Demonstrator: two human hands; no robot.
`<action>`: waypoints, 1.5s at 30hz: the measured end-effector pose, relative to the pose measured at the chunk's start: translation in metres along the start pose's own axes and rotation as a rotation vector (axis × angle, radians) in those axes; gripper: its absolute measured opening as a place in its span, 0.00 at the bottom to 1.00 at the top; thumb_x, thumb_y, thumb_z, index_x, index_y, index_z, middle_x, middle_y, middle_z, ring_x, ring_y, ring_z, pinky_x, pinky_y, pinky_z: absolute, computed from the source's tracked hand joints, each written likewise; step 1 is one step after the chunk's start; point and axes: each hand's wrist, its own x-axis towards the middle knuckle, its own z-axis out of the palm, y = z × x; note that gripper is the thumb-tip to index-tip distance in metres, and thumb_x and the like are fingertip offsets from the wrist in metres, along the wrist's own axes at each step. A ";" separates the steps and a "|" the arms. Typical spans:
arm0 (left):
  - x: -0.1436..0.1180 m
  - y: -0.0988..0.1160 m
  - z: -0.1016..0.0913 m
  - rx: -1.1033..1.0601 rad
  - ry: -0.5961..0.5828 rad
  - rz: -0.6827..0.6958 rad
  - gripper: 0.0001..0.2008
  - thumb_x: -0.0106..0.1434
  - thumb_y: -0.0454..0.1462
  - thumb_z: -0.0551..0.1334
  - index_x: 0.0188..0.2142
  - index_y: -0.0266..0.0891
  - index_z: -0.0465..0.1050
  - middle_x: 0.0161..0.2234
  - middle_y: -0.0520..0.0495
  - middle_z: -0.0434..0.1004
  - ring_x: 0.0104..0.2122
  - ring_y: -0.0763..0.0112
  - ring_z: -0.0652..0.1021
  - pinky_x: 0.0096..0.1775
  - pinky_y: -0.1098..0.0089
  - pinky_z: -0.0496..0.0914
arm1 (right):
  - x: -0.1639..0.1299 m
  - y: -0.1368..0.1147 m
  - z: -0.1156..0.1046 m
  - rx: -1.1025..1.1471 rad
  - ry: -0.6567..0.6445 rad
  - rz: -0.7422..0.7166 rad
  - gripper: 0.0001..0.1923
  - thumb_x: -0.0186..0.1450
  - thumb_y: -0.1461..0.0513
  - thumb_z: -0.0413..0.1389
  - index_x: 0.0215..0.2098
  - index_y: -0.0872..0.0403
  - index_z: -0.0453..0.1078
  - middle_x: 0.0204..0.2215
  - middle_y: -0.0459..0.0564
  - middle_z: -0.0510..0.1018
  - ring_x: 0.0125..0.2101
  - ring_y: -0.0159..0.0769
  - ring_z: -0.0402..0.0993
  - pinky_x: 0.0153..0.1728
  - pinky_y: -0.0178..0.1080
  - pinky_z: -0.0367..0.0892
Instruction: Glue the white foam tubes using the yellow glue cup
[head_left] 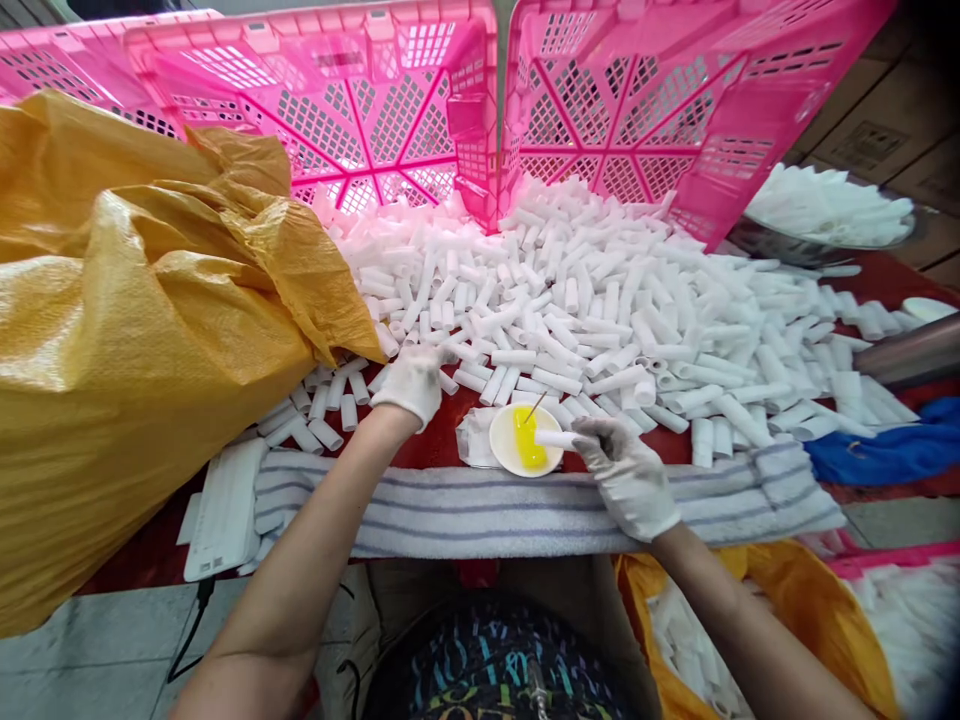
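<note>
My right hand (pixel 628 472), in a white glove with grey-stained fingertips, pinches a short white tube (pixel 556 439). The tube lies nearly level, its far end at the yellow liquid (pixel 529 440) in a small white dish (pixel 502 455). A thin brown stick (pixel 535 407) stands slanted in that liquid. My left hand (pixel 415 385), also gloved, is at the near edge of a big heap of white tubes (pixel 600 290). One finger stretches out to the right over the tubes; the other fingers are mostly hidden.
Pink crates (pixel 469 165) lean behind the heap. A yellow sack (pixel 150 330) bulges at left. Along the front edge lies a striped towel (pixel 487 515), with a white power strip (pixel 225 510) beside it. At right are a heaped metal bowl (pixel 795 240) and blue cloth (pixel 892 450).
</note>
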 end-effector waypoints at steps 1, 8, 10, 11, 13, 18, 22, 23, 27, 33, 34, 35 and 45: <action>-0.005 -0.004 0.001 0.074 -0.021 0.037 0.16 0.57 0.27 0.54 0.41 0.39 0.75 0.42 0.42 0.75 0.45 0.57 0.73 0.50 0.56 0.65 | 0.001 -0.001 0.000 0.019 -0.029 0.086 0.16 0.62 0.50 0.55 0.40 0.54 0.68 0.35 0.49 0.75 0.34 0.33 0.72 0.36 0.35 0.69; -0.022 -0.011 0.013 0.159 -0.166 0.192 0.19 0.58 0.30 0.54 0.47 0.42 0.73 0.45 0.44 0.74 0.50 0.61 0.71 0.53 0.59 0.63 | 0.015 -0.016 -0.003 -0.044 0.021 0.309 0.27 0.59 0.42 0.51 0.33 0.57 0.71 0.21 0.48 0.72 0.23 0.32 0.67 0.24 0.34 0.63; -0.021 -0.009 0.015 0.166 -0.195 0.166 0.18 0.60 0.31 0.54 0.48 0.41 0.72 0.44 0.42 0.74 0.47 0.60 0.72 0.50 0.60 0.66 | 0.015 -0.022 0.002 -0.009 -0.016 0.289 0.26 0.59 0.42 0.52 0.34 0.57 0.71 0.24 0.49 0.74 0.24 0.32 0.68 0.24 0.34 0.64; -0.021 -0.008 0.016 0.159 -0.204 0.146 0.17 0.60 0.32 0.54 0.48 0.40 0.72 0.44 0.42 0.74 0.45 0.61 0.73 0.49 0.61 0.66 | 0.014 -0.022 0.005 0.009 -0.033 0.256 0.26 0.58 0.43 0.53 0.36 0.57 0.71 0.27 0.50 0.75 0.26 0.33 0.70 0.26 0.35 0.66; -0.022 -0.007 0.017 0.102 -0.181 0.092 0.15 0.61 0.33 0.54 0.47 0.39 0.72 0.43 0.41 0.74 0.42 0.62 0.74 0.48 0.63 0.66 | 0.011 -0.020 0.010 0.050 -0.059 0.160 0.24 0.57 0.45 0.57 0.38 0.56 0.70 0.35 0.52 0.76 0.33 0.35 0.73 0.33 0.36 0.70; -0.036 0.000 0.016 -0.390 0.107 -0.182 0.15 0.62 0.43 0.58 0.45 0.39 0.71 0.41 0.43 0.75 0.40 0.65 0.74 0.45 0.65 0.67 | 0.002 0.001 0.007 0.086 -0.142 0.089 0.23 0.57 0.49 0.60 0.45 0.54 0.68 0.42 0.53 0.76 0.42 0.38 0.74 0.43 0.39 0.71; -0.053 0.010 0.012 -1.040 0.077 -0.375 0.25 0.54 0.49 0.64 0.46 0.37 0.67 0.35 0.47 0.74 0.28 0.73 0.72 0.33 0.70 0.67 | 0.001 0.006 0.003 0.040 -0.220 0.187 0.22 0.61 0.49 0.55 0.47 0.54 0.69 0.38 0.51 0.77 0.35 0.36 0.75 0.35 0.37 0.73; -0.057 0.012 0.012 -1.126 0.047 -0.424 0.26 0.53 0.50 0.64 0.46 0.36 0.67 0.33 0.48 0.73 0.25 0.74 0.70 0.29 0.71 0.66 | 0.002 0.005 0.003 0.064 -0.208 0.148 0.21 0.61 0.50 0.55 0.46 0.54 0.70 0.38 0.51 0.77 0.35 0.35 0.75 0.36 0.37 0.73; -0.067 0.016 0.015 -1.171 0.052 -0.519 0.26 0.53 0.49 0.65 0.46 0.37 0.67 0.35 0.48 0.73 0.28 0.74 0.71 0.32 0.71 0.66 | 0.003 0.005 0.007 0.123 -0.104 -0.090 0.17 0.57 0.54 0.61 0.41 0.54 0.70 0.39 0.51 0.76 0.40 0.37 0.74 0.43 0.39 0.72; -0.074 0.018 0.020 -1.357 0.041 -0.539 0.22 0.53 0.47 0.67 0.43 0.38 0.67 0.37 0.50 0.72 0.32 0.75 0.72 0.34 0.73 0.66 | 0.001 0.009 -0.003 -0.023 -0.151 -0.154 0.13 0.63 0.56 0.56 0.44 0.53 0.70 0.39 0.51 0.75 0.41 0.35 0.74 0.45 0.40 0.71; -0.076 0.019 0.018 -1.446 0.022 -0.547 0.21 0.53 0.45 0.67 0.43 0.39 0.66 0.36 0.50 0.72 0.32 0.76 0.72 0.34 0.74 0.67 | 0.001 0.008 -0.006 -0.054 -0.119 -0.206 0.12 0.62 0.56 0.57 0.42 0.52 0.70 0.39 0.51 0.74 0.41 0.36 0.73 0.45 0.40 0.71; -0.077 0.022 0.017 -1.541 0.006 -0.552 0.21 0.53 0.43 0.68 0.43 0.40 0.65 0.37 0.51 0.72 0.33 0.76 0.73 0.35 0.74 0.67 | 0.001 0.005 -0.008 -0.078 -0.080 -0.232 0.13 0.60 0.56 0.58 0.42 0.52 0.70 0.40 0.51 0.73 0.41 0.36 0.73 0.45 0.40 0.70; -0.085 0.041 0.024 -1.759 -0.024 -0.537 0.23 0.49 0.37 0.71 0.42 0.39 0.64 0.41 0.47 0.74 0.40 0.69 0.76 0.43 0.67 0.71 | 0.012 -0.015 -0.013 0.054 -0.035 0.354 0.25 0.56 0.43 0.55 0.37 0.56 0.71 0.17 0.44 0.67 0.16 0.27 0.60 0.15 0.30 0.55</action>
